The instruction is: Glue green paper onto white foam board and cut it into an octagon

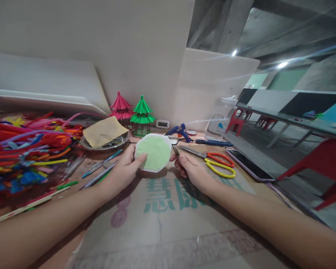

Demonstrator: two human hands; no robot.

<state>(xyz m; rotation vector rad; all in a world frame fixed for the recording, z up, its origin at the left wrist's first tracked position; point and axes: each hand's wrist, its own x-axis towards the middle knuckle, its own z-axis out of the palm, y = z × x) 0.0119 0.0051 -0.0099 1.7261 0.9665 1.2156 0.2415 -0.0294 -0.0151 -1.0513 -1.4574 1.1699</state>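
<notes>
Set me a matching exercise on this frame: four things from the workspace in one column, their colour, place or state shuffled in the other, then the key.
1. Octagonal piece
2. Scissors
3. Glue gun
4. Phone

A. Dark screen facing up
B. Blue body
C. In the left hand
D. One yellow handle loop, one orange-red

Pairs: 1-C, 2-D, 3-B, 4-A

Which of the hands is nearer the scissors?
Right. The right hand is close in front of the scissors' blades; the left hand is farther off to the left, holding the green octagon by its left side.
</notes>
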